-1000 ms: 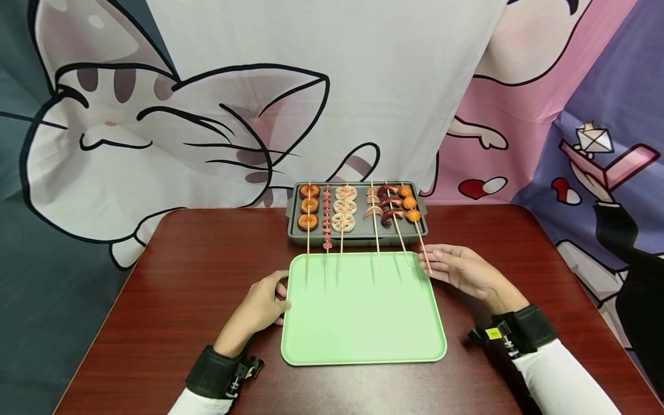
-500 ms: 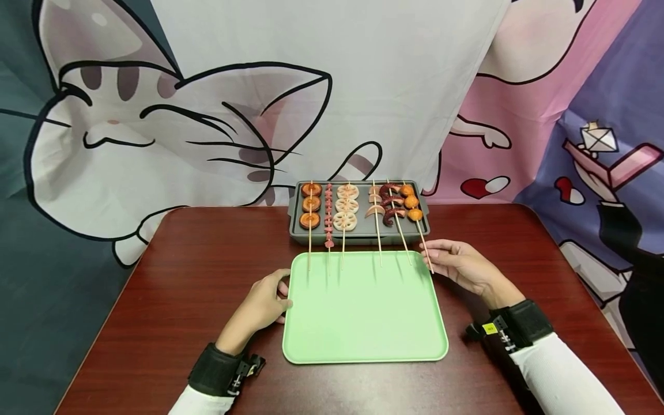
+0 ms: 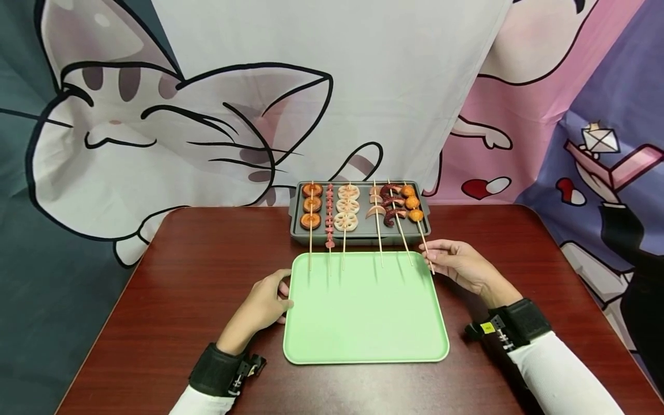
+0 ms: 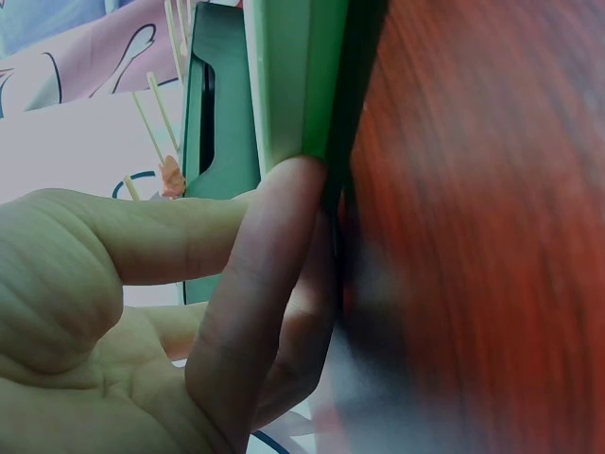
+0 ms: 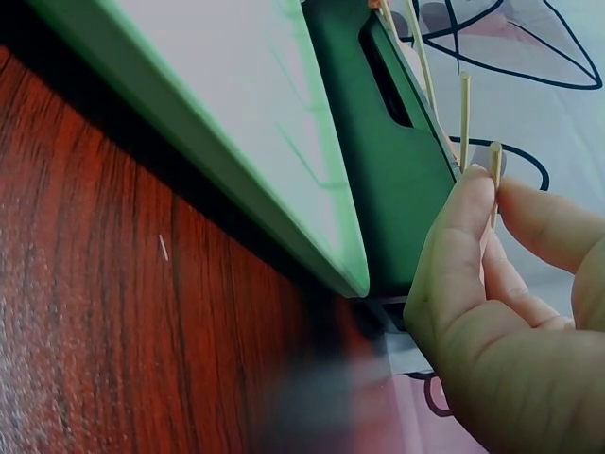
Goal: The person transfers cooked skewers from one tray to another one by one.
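A light green tray (image 3: 363,311) lies on the dark red table, in front of a grey grill pan (image 3: 358,229) that holds several skewers. Their sticks reach over the tray's far edge. My right hand (image 3: 428,253) is at the tray's far right corner. Its thumb and forefinger pinch the stick end (image 5: 494,163) of the rightmost skewer (image 3: 413,208), the one with orange balls. My left hand (image 3: 282,291) rests against the tray's left edge (image 4: 295,85) with fairly straight fingers (image 4: 260,284) touching the rim.
The other skewers carry brown rings (image 3: 311,205), small pink pieces (image 3: 329,214), lotus slices (image 3: 346,207), pale pieces (image 3: 374,203) and dark octopus (image 3: 390,203). A cartoon cat curtain (image 3: 207,115) hangs right behind the table. Table edges run left and right.
My right hand's fingers have drawn together onto the end of the rightmost skewer's stick. The left hand has stayed at the tray's edge.
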A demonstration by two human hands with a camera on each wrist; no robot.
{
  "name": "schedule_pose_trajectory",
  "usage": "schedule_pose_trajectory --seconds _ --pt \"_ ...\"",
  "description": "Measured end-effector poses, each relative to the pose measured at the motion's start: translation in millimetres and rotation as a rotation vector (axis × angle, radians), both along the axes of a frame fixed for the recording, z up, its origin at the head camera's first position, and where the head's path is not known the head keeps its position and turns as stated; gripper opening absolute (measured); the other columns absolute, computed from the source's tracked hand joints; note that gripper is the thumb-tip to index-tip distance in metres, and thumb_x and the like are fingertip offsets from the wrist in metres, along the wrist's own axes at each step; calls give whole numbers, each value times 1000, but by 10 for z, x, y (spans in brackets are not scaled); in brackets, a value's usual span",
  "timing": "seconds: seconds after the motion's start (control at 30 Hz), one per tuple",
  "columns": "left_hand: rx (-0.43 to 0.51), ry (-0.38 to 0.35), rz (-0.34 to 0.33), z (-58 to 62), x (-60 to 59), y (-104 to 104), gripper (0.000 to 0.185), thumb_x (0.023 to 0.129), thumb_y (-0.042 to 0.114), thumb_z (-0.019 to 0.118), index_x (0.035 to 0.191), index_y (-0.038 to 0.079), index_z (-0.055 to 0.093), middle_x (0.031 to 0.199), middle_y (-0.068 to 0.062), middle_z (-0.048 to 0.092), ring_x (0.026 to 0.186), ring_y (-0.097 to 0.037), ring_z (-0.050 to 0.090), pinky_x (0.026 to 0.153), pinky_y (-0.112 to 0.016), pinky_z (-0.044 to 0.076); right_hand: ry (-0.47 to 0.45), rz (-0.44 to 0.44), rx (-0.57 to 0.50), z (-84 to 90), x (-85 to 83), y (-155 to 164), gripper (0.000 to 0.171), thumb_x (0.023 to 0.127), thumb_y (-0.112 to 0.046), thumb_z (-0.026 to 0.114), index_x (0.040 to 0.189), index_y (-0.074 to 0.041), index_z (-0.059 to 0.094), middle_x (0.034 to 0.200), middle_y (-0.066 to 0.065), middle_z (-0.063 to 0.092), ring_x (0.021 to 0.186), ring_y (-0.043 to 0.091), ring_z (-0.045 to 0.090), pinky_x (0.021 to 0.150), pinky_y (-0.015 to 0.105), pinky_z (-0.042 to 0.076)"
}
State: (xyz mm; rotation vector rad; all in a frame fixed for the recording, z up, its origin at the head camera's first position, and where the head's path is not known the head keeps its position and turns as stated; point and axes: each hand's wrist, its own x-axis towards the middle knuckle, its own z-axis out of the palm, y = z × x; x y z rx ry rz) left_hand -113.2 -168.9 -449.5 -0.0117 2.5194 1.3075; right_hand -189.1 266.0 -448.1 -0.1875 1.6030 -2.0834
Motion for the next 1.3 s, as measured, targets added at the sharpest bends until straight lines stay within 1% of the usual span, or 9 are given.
schedule_pose_trajectory --seconds 0.17,0.4,0.7,0.93,1.13,1.3 --pt "2 11 -4 -4 3 -5 64 90 -11 68 149 1 48 96 -13 54 69 -20 58 52 -33 61 10 -11 38 0 -8 -6 21 101 3 60 120 -1 70 102 4 76 90 10 73 83 23 64" --pt "6 9 2 -17 1 -8 64 89 -11 68 149 2 49 96 -13 53 72 -21 57 51 -33 61 6 -22 62 -16 -7 -18 22 100 4 61 115 -8 71 103 3 76 90 10 73 83 24 64" --pt "17 5 6 -3 7 -3 64 89 -12 68 149 2 49 97 -14 53 73 -21 57 52 -33 61 33 -22 62 -49 -5 -12 20 100 5 62 117 -1 69 98 3 76 86 10 73 78 24 64" --pt "20 3 7 4 12 -4 64 89 -12 68 149 2 50 97 -15 54 67 -21 58 52 -34 61 57 -9 36 -27 16 -9 21 100 7 59 116 -2 69 97 2 76 86 11 73 77 23 64" --pt "19 6 4 3 9 -6 63 90 -12 68 148 3 50 97 -15 54 67 -21 59 51 -34 61 64 4 61 20 61 -7 21 100 7 59 117 -2 68 97 2 75 88 12 73 77 23 64" --pt "20 1 5 8 10 -6 64 90 -12 68 149 2 49 98 -15 55 67 -21 59 52 -34 62 74 27 86 51 113 -12 23 101 6 59 113 -9 71 96 2 73 87 11 73 76 22 64"
